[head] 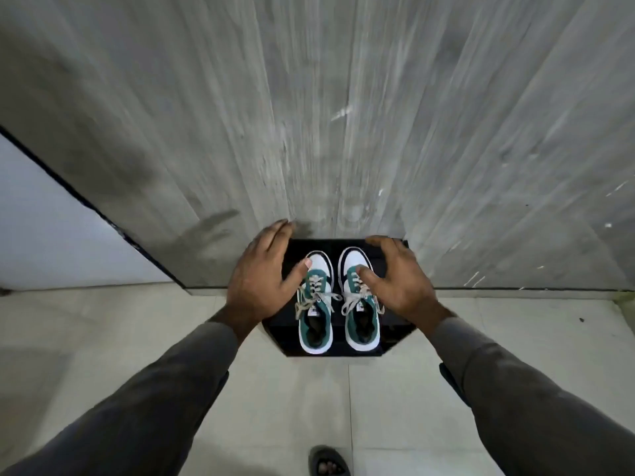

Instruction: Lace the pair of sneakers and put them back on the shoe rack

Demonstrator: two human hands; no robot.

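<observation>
Both sneakers stand side by side on the black shoe rack [395, 343], their long axes running straight away from me, toes toward the grey streaked wall [343, 115] and heel openings toward me. The left sneaker [315, 317] and the right sneaker [362, 314] are green and white with dark toe trim, parallel and just apart from each other. Each is laced, with pale laces [318, 298] tied in a bow over the tongue, the loops and ends spilling to the sides. My left hand [263, 280] is spread open over the outer side of the left sneaker, its thumb lying on the toe area; my right hand [398, 280] is likewise open, thumb on the front of the right sneaker's lacing, fingers reaching the rack's far corner. Neither hand grips anything. The rack sits on pale floor tiles [103, 338] against the wall. Below, a dark sandal [328, 462] shows on my foot.
</observation>
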